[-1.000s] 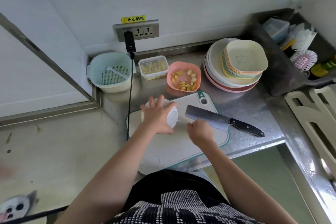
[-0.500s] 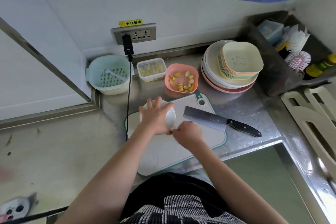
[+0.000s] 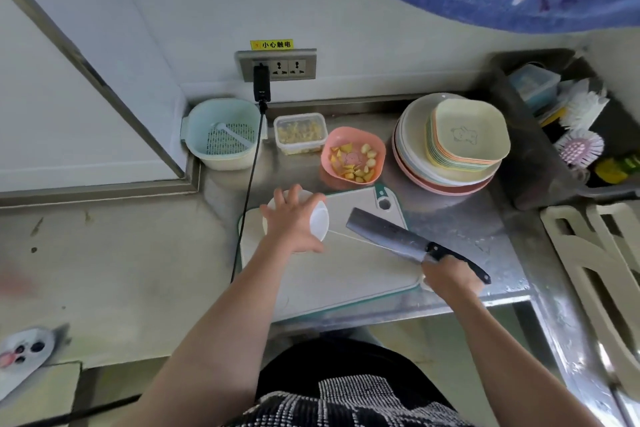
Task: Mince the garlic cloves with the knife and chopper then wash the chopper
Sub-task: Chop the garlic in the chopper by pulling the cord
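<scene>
Pressing down on the white chopper [image 3: 313, 218], the left hand [image 3: 294, 224] has its fingers spread wide over the top. The chopper sits on the left part of the cutting board [image 3: 346, 274]. A thin string [image 3: 346, 236] runs from it to the right. The knife [image 3: 412, 243] lies beside it on the board. The right hand [image 3: 450, 276] has its fingers curled around the string's handle.

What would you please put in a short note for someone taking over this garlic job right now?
Left hand presses down on the white pull-cord chopper on the pale cutting board. Right hand holds the cord pulled out taut, over the black-handled cleaver lying on the board. Garlic cloves wait in the pink bowl. Mincing is under way; washing the chopper remains.
</scene>
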`<state>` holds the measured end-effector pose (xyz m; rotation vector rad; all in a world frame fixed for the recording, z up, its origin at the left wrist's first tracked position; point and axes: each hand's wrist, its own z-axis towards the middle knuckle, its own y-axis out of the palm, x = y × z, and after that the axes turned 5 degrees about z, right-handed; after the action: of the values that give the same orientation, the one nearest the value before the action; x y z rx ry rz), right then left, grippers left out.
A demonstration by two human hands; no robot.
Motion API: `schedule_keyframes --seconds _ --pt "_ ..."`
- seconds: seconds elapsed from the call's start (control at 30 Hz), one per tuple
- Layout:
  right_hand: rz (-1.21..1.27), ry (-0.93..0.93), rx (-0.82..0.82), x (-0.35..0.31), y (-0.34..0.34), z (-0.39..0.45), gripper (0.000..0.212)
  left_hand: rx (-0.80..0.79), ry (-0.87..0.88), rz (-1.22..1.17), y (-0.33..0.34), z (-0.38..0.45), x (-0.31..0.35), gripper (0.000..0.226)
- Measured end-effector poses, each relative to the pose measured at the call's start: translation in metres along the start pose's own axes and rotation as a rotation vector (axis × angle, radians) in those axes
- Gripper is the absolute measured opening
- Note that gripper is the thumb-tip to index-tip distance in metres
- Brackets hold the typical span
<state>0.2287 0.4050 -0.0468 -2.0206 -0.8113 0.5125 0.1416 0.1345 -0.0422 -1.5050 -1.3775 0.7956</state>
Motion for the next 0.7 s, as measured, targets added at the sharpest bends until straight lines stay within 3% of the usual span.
schedule_keyframes --seconds 0.1,0.2,0.33,0.43,0.5,0.7 --pt "-0.001 0.066 0.002 0.037 -0.018 0.011 0.024 0.01 -0.045 -0.024 0.001 -0.001 0.005 0.092" --pt "-0.019 -0.026 0.03 0.039 -0.022 0.019 0.031 -0.001 -0.073 -0.023 0.002 -0.002 0.01 0.093" --pt "0.036 -0.414 -0.04 -0.011 -0.011 0.008 0.027 -0.005 -0.079 0.049 -0.001 -0.005 0.017 0.096" --pt "0.016 -0.817 0.01 -0.058 -0.007 -0.014 0.03 0.146 0.045 0.291 0.011 -0.018 0.041 0.096" --pt "-0.108 -0.998 0.081 -0.082 -0.007 -0.027 0.038 0.252 0.02 0.27 0.023 -0.025 0.056 0.093" --pt "-0.126 -1.029 -0.023 -0.093 0.005 -0.025 0.052 0.257 -0.122 0.178 0.024 -0.036 0.066 0.083"
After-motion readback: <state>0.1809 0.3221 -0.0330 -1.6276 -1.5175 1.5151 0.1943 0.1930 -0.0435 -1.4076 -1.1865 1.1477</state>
